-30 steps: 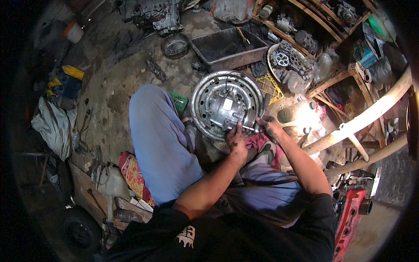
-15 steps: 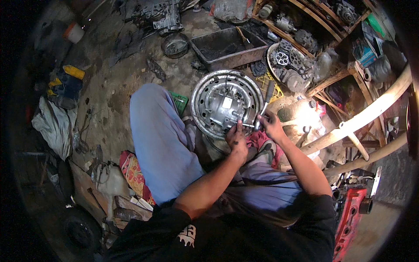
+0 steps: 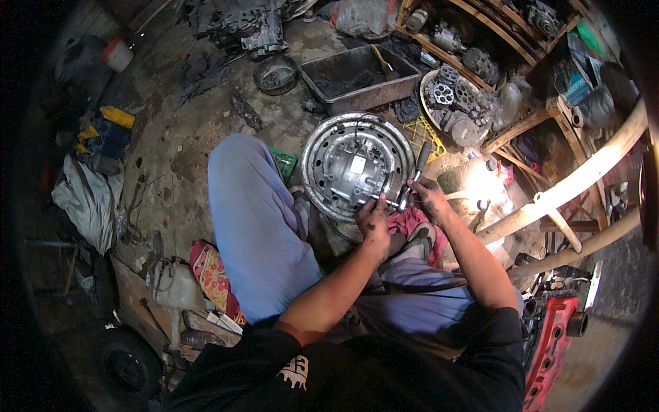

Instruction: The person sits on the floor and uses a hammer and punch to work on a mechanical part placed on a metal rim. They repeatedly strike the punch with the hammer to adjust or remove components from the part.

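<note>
A silver compressor-like housing with a pulley (image 3: 350, 172) rests inside a steel wheel rim (image 3: 322, 141) in front of my legs. Low on the housing's right side, my left hand (image 3: 374, 220) has its fingers closed around a chrome socket extension (image 3: 388, 201) at the pulley. My right hand (image 3: 429, 199) grips a ratchet wrench (image 3: 421, 161) where it joins the extension, its dark handle pointing up. A red cloth (image 3: 412, 222) lies just beneath my hands.
Behind the rim are a grimy tub (image 3: 350, 96), a basin of parts (image 3: 429, 103) and a gearbox (image 3: 264, 34). Wooden shelving (image 3: 522, 127) and a pale curved tube frame (image 3: 590, 172) stand at the right. A yellow crate (image 3: 432, 134) and green tray (image 3: 285, 162) flank the rim.
The ratchet's handle has swung up beside the rim's right edge, now rising above my right hand, which has shifted slightly with it. My left hand stays at the pulley.
</note>
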`<action>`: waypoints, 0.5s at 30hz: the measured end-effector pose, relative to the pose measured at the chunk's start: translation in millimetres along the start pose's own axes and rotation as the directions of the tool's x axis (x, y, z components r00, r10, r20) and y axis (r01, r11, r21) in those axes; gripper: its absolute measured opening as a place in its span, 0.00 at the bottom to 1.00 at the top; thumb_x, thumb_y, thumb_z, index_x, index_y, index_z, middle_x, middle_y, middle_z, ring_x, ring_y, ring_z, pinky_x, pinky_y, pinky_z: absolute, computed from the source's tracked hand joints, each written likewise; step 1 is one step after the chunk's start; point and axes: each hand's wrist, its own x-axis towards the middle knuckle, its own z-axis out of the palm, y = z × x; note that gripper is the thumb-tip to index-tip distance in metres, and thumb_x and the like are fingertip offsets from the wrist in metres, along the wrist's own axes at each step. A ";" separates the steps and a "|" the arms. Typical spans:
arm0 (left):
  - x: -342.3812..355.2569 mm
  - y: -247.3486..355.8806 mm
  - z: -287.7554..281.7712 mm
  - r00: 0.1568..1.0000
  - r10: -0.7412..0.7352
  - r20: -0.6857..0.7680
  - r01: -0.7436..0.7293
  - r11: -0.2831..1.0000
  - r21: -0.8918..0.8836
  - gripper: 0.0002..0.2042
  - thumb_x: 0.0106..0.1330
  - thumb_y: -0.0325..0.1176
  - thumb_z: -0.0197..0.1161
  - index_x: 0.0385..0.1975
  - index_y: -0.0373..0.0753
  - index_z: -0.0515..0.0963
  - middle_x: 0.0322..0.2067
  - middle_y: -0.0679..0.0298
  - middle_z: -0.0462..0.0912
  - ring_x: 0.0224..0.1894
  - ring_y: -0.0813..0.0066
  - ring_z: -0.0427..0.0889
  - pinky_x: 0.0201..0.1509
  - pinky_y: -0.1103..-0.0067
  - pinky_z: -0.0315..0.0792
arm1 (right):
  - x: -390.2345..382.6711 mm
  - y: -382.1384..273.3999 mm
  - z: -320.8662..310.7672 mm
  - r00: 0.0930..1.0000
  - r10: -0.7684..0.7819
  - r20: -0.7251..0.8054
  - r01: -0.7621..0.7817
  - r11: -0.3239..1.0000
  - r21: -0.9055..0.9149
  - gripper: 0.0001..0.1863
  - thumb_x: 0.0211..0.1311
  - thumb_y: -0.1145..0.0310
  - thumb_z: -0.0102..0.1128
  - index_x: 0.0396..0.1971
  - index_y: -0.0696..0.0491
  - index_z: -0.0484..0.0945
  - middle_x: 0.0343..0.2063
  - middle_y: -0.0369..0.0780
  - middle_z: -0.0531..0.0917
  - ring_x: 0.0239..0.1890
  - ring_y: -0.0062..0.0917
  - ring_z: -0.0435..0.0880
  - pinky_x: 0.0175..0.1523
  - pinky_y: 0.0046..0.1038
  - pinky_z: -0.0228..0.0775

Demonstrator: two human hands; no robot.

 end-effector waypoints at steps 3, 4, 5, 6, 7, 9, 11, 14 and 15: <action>0.0 -0.2 -0.2 1.000 -0.017 -0.019 0.017 1.000 -0.005 0.14 0.66 0.35 0.66 0.41 0.30 0.77 0.36 0.61 0.79 0.35 0.72 0.79 0.41 0.76 0.74 | 0.8 -13.4 -0.4 0.998 -0.027 -0.054 0.026 0.999 -0.019 0.15 0.63 0.61 0.64 0.39 0.58 0.78 0.26 0.35 0.81 0.24 0.19 0.77 0.32 0.21 0.71; -1.5 0.8 1.0 1.000 -0.021 -0.019 0.021 1.000 -0.012 0.14 0.66 0.36 0.66 0.41 0.30 0.77 0.36 0.61 0.79 0.35 0.72 0.79 0.41 0.76 0.74 | -0.2 -14.6 0.1 0.994 -0.098 -0.055 0.093 0.993 -0.078 0.14 0.63 0.63 0.64 0.39 0.59 0.78 0.26 0.36 0.81 0.25 0.20 0.78 0.32 0.22 0.72; -2.8 2.0 2.2 0.999 -0.026 -0.019 0.025 1.000 -0.018 0.15 0.66 0.36 0.66 0.41 0.30 0.77 0.36 0.61 0.79 0.35 0.72 0.79 0.41 0.76 0.74 | -1.1 -15.2 0.5 0.984 -0.168 -0.052 0.160 0.978 -0.137 0.14 0.63 0.64 0.64 0.40 0.60 0.77 0.27 0.37 0.81 0.26 0.20 0.79 0.33 0.22 0.72; -3.0 2.9 0.7 1.000 -0.026 -0.013 0.026 1.000 -0.011 0.15 0.66 0.36 0.66 0.42 0.29 0.77 0.36 0.61 0.79 0.35 0.72 0.78 0.41 0.76 0.74 | -1.4 -14.1 2.1 0.971 -0.235 -0.042 0.222 0.955 -0.194 0.14 0.63 0.65 0.64 0.41 0.60 0.77 0.27 0.37 0.81 0.26 0.20 0.79 0.33 0.23 0.72; -3.0 3.8 -1.0 1.000 -0.027 -0.006 0.027 1.000 -0.004 0.15 0.66 0.37 0.65 0.42 0.29 0.77 0.36 0.61 0.79 0.35 0.72 0.78 0.41 0.76 0.73 | -6.6 -8.3 3.2 0.941 -0.337 -0.023 0.318 0.908 -0.273 0.14 0.61 0.68 0.65 0.42 0.60 0.76 0.31 0.39 0.81 0.30 0.23 0.80 0.37 0.24 0.73; -4.1 5.7 -3.3 1.000 -0.026 0.018 0.026 1.000 0.000 0.15 0.67 0.37 0.65 0.42 0.29 0.76 0.36 0.61 0.79 0.36 0.72 0.78 0.41 0.77 0.73 | -27.6 9.9 2.8 0.851 -0.525 0.034 0.489 0.766 -0.418 0.17 0.58 0.72 0.65 0.45 0.60 0.75 0.37 0.43 0.82 0.39 0.28 0.82 0.43 0.28 0.75; -4.7 10.7 -5.3 0.999 -0.016 0.045 0.016 1.000 -0.011 0.15 0.67 0.36 0.64 0.42 0.29 0.77 0.36 0.61 0.79 0.36 0.73 0.78 0.41 0.77 0.73 | -50.2 1.5 1.3 0.601 -0.677 0.425 0.757 0.311 -0.575 0.21 0.53 0.75 0.65 0.48 0.58 0.73 0.44 0.46 0.79 0.47 0.35 0.80 0.51 0.31 0.73; -29.6 27.8 14.7 0.994 -0.104 0.016 0.104 0.992 -0.067 0.11 0.68 0.37 0.63 0.31 0.35 0.77 0.26 0.68 0.77 0.26 0.79 0.73 0.33 0.82 0.70 | -52.1 17.4 -15.4 0.598 -0.566 0.568 0.763 0.184 -0.620 0.24 0.46 0.77 0.64 0.48 0.55 0.76 0.50 0.49 0.76 0.54 0.44 0.75 0.58 0.35 0.69; -19.9 22.1 8.5 0.997 -0.072 0.040 0.075 0.995 -0.071 0.11 0.68 0.37 0.64 0.34 0.33 0.78 0.29 0.66 0.77 0.30 0.78 0.74 0.36 0.80 0.71 | -42.9 19.8 -12.7 0.592 -0.616 0.519 0.749 0.183 -0.637 0.22 0.47 0.76 0.64 0.47 0.56 0.76 0.48 0.49 0.77 0.53 0.44 0.76 0.57 0.35 0.70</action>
